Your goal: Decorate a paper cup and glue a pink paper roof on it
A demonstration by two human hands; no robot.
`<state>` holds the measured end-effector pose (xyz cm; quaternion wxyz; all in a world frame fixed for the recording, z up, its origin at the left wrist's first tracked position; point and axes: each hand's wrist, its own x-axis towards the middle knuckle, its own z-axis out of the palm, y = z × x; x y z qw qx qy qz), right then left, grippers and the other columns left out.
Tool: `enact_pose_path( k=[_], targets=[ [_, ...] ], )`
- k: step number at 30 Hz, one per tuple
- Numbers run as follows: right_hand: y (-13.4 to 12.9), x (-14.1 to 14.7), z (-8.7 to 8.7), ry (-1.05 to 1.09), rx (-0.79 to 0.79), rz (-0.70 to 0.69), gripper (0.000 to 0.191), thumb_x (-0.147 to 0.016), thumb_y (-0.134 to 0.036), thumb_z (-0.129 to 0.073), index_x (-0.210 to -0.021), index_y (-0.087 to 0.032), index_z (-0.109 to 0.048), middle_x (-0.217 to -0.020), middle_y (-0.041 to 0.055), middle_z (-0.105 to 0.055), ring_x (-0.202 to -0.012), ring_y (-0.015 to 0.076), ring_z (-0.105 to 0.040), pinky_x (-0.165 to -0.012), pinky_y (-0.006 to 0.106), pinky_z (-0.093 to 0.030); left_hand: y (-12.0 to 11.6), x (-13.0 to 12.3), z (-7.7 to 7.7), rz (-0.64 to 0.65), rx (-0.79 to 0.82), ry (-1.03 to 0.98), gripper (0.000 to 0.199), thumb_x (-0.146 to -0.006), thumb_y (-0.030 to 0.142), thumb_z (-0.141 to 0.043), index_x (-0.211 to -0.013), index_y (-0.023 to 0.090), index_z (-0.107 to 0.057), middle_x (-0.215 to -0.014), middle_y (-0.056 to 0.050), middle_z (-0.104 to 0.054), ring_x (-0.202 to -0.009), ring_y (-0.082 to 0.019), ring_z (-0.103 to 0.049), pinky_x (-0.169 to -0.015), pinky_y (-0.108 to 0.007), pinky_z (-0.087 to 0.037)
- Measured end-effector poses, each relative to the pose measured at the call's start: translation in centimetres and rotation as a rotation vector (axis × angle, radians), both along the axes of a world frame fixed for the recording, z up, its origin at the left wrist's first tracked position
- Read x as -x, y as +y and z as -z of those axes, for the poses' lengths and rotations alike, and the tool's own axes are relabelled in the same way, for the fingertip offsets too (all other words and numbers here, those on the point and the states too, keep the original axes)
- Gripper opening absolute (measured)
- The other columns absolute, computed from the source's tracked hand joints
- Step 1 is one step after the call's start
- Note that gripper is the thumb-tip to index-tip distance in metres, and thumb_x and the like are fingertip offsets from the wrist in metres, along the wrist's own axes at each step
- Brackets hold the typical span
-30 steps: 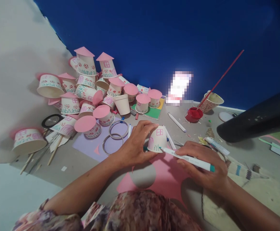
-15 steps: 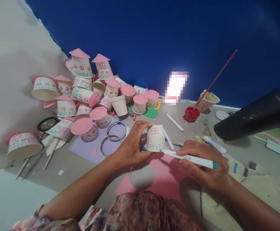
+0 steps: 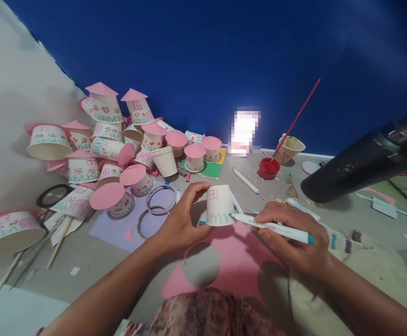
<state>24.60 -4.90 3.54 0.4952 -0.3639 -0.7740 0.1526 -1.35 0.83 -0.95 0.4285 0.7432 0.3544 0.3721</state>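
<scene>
My left hand (image 3: pixel 185 217) is closed around the left side of an upside-down white paper cup (image 3: pixel 221 203). The cup carries a purple window drawing and a green zigzag line along its rim. A white marker (image 3: pixel 276 228) with a green end is gripped in my right hand (image 3: pixel 294 233), its tip touching the cup near the zigzag. Behind my left fingers shows a teal piece (image 3: pixel 203 223), mostly hidden. Below the cup lies a pink sheet (image 3: pixel 234 261) with round holes cut out.
Decorated cups with pink paper roofs (image 3: pixel 107 196) are piled at the left, near a stack of plain cups (image 3: pixel 164 161). Farther back are a white marker (image 3: pixel 245 181), a red paint pot (image 3: pixel 268 169) and a phone (image 3: pixel 243 133). A black cylinder (image 3: pixel 350 168) leans at the right, beyond a cream cloth (image 3: pixel 350 284).
The green zigzag on the cup has grown longer toward the right, with the marker tip following it. The view has shifted slightly, so things on the table appear farther left.
</scene>
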Motion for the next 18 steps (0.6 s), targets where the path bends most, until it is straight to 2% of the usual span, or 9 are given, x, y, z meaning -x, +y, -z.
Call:
enact_pose_path(
  k=[8,14,18],
  targets=[
    [-0.11,-0.36,0.45,0.064,0.023,0.022,0.015,-0.090,-0.013,-0.068,-0.101,-0.023,-0.072,-0.076,0.0028,-0.076,-0.064,0.0189,-0.070,-0.060,0.032,-0.055,0.04,-0.21,-0.26,0.013,0.106,-0.141,0.074,-0.077,0.008,-0.081,-0.142,0.029,-0.051,-0.147,-0.010,-0.056,-0.143,-0.030,-0.053,-0.128,-0.056,-0.036],
    [-0.16,-0.48,0.41,0.068,0.057,0.016,0.011,-0.091,-0.017,-0.066,-0.098,-0.023,-0.072,-0.070,0.0017,-0.074,-0.059,0.0179,-0.066,-0.056,0.030,-0.051,0.34,-0.24,0.08,0.036,0.154,-0.234,0.074,-0.077,0.009,-0.081,-0.141,0.031,-0.053,-0.151,-0.010,-0.056,-0.149,-0.031,-0.050,-0.126,-0.052,-0.041],
    [-0.08,-0.50,0.32,0.102,0.049,0.032,0.014,-0.090,-0.014,-0.067,-0.099,-0.023,-0.072,-0.073,0.0021,-0.075,-0.061,0.0173,-0.067,-0.058,0.029,-0.053,0.45,-0.31,-0.05,0.054,0.181,-0.253,0.073,-0.077,0.010,-0.081,-0.141,0.031,-0.053,-0.151,-0.009,-0.057,-0.149,-0.030,-0.051,-0.125,-0.050,-0.043]
  ],
)
